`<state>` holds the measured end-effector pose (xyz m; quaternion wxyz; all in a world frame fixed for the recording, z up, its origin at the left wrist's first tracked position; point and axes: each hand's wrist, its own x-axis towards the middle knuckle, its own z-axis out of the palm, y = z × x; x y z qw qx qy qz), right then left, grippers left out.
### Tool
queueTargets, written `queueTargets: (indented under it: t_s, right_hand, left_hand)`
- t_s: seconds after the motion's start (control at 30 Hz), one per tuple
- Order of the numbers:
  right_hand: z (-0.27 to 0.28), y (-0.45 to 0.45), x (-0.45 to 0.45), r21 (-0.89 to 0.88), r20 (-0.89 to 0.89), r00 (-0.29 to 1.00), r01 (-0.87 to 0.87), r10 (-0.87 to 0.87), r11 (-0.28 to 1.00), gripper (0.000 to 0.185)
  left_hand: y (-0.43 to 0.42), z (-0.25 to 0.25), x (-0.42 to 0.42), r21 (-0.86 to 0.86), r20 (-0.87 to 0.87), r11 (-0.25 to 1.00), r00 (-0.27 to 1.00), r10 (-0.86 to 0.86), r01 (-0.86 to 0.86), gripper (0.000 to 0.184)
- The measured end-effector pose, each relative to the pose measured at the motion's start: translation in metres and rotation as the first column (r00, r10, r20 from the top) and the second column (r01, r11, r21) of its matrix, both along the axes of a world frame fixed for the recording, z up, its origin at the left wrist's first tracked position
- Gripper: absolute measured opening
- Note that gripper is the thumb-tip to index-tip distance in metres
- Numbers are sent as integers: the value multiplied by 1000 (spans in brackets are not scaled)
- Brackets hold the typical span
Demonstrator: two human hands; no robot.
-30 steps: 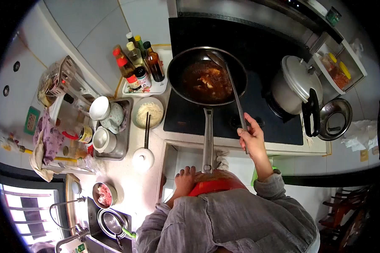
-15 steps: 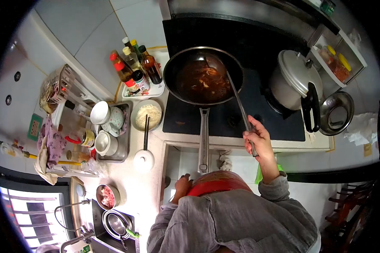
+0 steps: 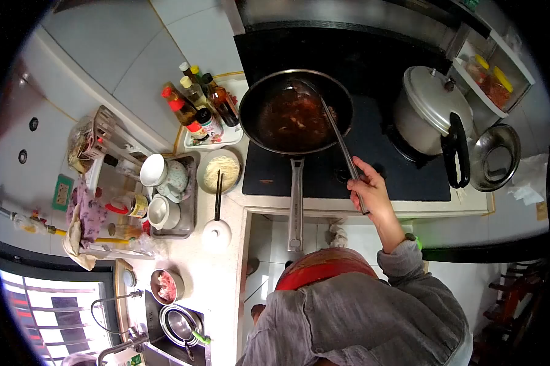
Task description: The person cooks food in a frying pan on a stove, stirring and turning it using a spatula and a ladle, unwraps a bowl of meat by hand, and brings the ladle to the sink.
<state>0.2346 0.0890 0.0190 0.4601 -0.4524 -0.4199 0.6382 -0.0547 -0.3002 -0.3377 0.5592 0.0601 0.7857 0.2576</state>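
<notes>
My right hand is wrapped around the metal handle of a long ladle. The ladle's head rests at the far side of a dark frying pan, in reddish-brown sauce with small pieces in it. The pan sits on the black cooktop, its long steel handle pointing toward me. Only a small part of my left hand shows low beside my body; its fingers are hidden.
A pressure cooker and a steel bowl stand right of the pan. To the left are sauce bottles, a bowl of noodles, chopsticks across a white lidded pot, and a pot of raw meat by the sink.
The ladle's head has shifted toward the pan's far left, and my right hand has moved slightly up. My left hand has dropped back toward my body, mostly out of sight.
</notes>
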Motion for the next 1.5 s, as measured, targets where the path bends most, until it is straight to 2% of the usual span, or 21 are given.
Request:
queueTargets:
  t_s: [0.13,0.37,0.57,0.67,0.77,0.87,0.97,1.17,1.33,1.4,1.5]
  right_hand:
    - [-4,6,-2,19,23,1000,0,-1,1000,62]
    - [-8,14,-4,31,64,997,-41,39,999,59]
    - [-17,28,-12,133,225,972,-96,65,986,58]
    - [-3,28,-9,64,240,956,-186,166,980,56]
    - [6,24,-2,68,292,938,-215,187,974,54]
    - [3,9,1,193,345,931,-198,123,961,54]
    - [9,-2,12,191,256,961,-155,103,969,54]
    - [11,-19,24,171,311,948,-120,62,978,55]
    - [0,-13,20,121,297,955,-16,-20,992,55]
    - [4,-11,19,84,289,957,-10,-15,996,56]
    - [23,-17,18,1,203,979,-17,16,1000,56]
  left_hand:
    - [-11,2,2,-10,33,995,994,102,-102,25]
    - [-4,8,-1,21,51,987,986,159,-160,23]
    - [13,14,-6,38,77,980,978,193,-196,21]
    - [19,16,-6,42,89,977,975,203,-207,21]
    - [22,17,-7,45,100,976,973,208,-213,20]
    - [24,16,-7,45,115,975,971,210,-216,20]
    - [23,9,-5,43,128,975,969,211,-218,19]
    - [23,-15,-8,76,155,978,972,178,-192,19]
    - [23,-38,-11,148,236,972,961,146,-183,19]
    - [37,23,4,271,245,917,943,227,-292,18]
    - [40,16,3,114,211,944,936,281,-309,17]
